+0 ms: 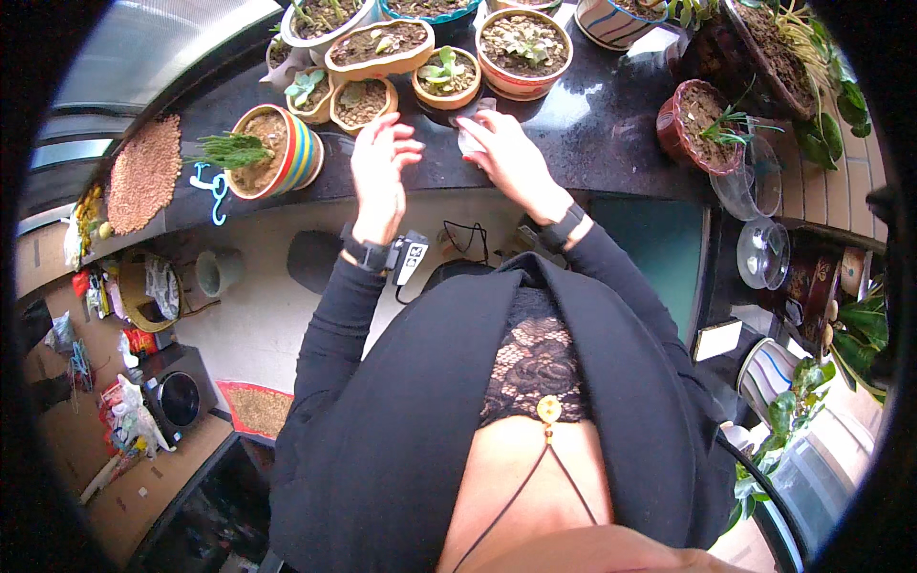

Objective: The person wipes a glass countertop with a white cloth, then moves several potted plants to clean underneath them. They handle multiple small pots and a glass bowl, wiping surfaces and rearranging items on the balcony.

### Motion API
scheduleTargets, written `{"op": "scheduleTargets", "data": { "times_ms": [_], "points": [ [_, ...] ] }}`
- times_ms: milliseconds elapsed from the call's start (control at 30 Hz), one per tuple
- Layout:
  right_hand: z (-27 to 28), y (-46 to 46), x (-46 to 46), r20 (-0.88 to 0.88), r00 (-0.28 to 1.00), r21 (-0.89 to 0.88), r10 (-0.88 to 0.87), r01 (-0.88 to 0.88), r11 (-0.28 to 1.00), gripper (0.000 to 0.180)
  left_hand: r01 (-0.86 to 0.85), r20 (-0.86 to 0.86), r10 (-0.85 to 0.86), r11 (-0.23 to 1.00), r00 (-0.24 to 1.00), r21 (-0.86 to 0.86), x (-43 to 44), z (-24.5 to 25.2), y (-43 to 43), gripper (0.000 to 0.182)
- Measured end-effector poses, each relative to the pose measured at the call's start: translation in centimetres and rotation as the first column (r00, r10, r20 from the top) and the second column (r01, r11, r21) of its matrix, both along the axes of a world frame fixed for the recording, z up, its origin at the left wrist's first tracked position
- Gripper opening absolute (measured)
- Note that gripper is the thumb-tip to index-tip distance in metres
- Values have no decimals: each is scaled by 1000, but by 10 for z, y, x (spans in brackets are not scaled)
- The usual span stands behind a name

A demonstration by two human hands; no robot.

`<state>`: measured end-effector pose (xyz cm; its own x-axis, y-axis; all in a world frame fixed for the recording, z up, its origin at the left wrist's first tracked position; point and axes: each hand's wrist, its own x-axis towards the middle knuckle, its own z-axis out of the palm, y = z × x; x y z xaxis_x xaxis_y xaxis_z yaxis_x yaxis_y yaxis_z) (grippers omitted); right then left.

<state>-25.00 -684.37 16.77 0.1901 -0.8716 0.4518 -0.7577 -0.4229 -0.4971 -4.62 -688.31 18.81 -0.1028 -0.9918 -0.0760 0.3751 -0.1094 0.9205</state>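
My left hand (pixel 383 168) is over the dark polished counter (pixel 430 168), fingers slightly curled and apart, with nothing seen in it. Its fingertips are near a small terracotta pot (pixel 364 104) filled with pebbles. To its right, my right hand (pixel 509 161) holds a crumpled whitish tissue or wipe (pixel 469 136) between thumb and fingers, low over the counter. Just beyond the tissue stands a small round pot with a green succulent (pixel 445 71). A larger red and white pot with a pale succulent (pixel 526 50) is behind my right hand.
A striped pot (pixel 286 154) leans with its cactus-like plant towards the left, beside a light blue hanger or hook (pixel 215 188) and a beaded mat (pixel 147 175). At right are a dark red pot (pixel 677 129) and clear plastic dishes (pixel 763 251). An oval planter (pixel 380 64) stands at the back.
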Motion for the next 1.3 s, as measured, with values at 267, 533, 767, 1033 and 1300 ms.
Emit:
{"op": "scheduleTargets", "data": {
  "times_ms": [267,533,767,1033,1300],
  "points": [
    [1,5,-37,24,994,-74,-108,110,991,29,239,-90,-244,969,966,-63,-81,76,-28,28],
    [26,18,-161,282,832,-102,-478,522,847,19,251,-72,-250,968,966,5,-121,86,-64,29],
    [-44,-43,-176,-278,898,-136,-342,315,939,43,274,-61,-274,962,960,-20,-127,79,-57,29],
    [-65,-167,-182,-135,979,120,-156,172,978,44,233,-87,-229,972,969,30,-101,64,-31,30],
    [-112,-304,-207,120,980,67,-160,152,986,29,103,-48,-100,993,994,50,-59,64,-2,22]
  ]
}}
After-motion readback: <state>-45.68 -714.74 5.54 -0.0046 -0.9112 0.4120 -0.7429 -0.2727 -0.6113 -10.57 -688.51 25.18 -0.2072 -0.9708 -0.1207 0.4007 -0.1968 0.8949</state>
